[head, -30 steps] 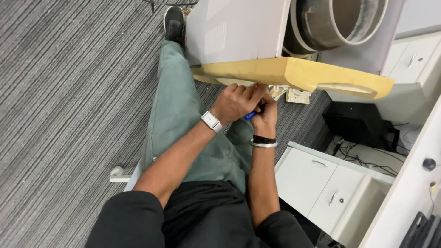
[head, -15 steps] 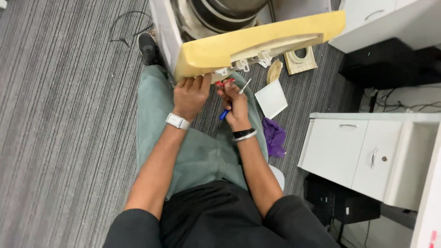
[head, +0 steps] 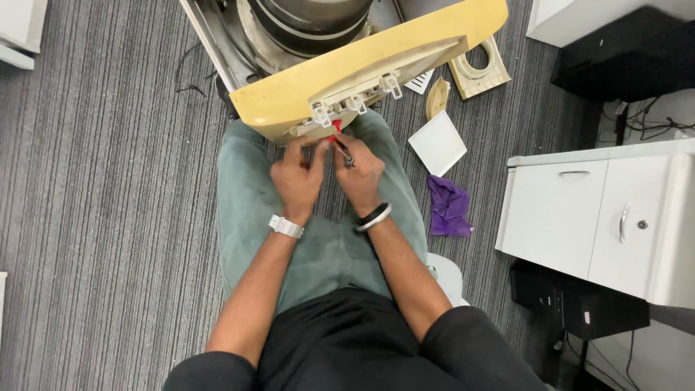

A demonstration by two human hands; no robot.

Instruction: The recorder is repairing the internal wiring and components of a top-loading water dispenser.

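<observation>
Covering the floor (head: 108, 217), striped grey carpet meets white cabinets (head: 601, 217).

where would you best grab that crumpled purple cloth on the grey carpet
Pinch the crumpled purple cloth at its bunched upper folds, coming straight down from above. It lies in a loose, flattish heap on the grey carpet, with open floor on its left; the white cabinet crowds its right side. The right hand is the nearer one, probably the easier reach.
</observation>
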